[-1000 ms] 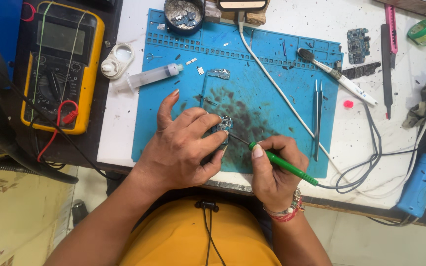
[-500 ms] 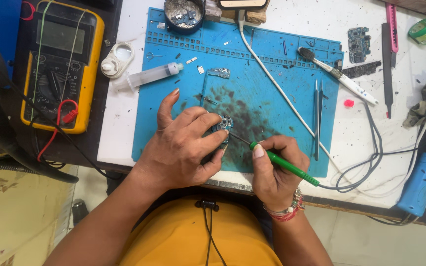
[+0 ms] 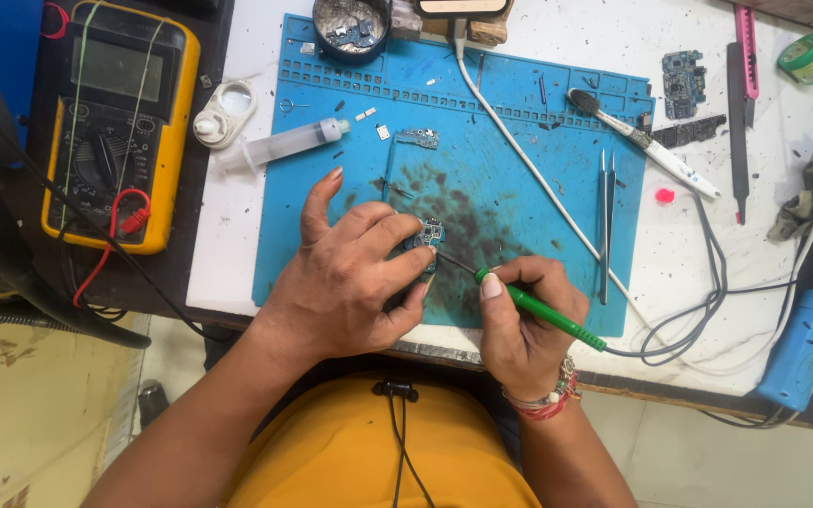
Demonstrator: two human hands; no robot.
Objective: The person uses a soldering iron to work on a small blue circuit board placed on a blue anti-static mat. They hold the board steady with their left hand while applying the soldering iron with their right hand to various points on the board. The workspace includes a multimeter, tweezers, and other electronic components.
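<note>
The left hand [image 3: 355,277] is lying palm-down, fingers pinching a small blue circuit board [image 3: 425,235] against the blue silicone work mat [image 3: 538,179]. The right hand [image 3: 524,325] is gripping a green-handled soldering iron [image 3: 538,315], tip touching the board. A round green tape roll [image 3: 809,56] is sitting at the far right.

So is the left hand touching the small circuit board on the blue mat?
Touching: in the head view the left hand has its fingers pressed on the small circuit board.

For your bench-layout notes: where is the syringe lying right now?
In the head view, the syringe lies upper left, across the blue mat's left edge, between the yellow multimeter and the left hand.
</note>
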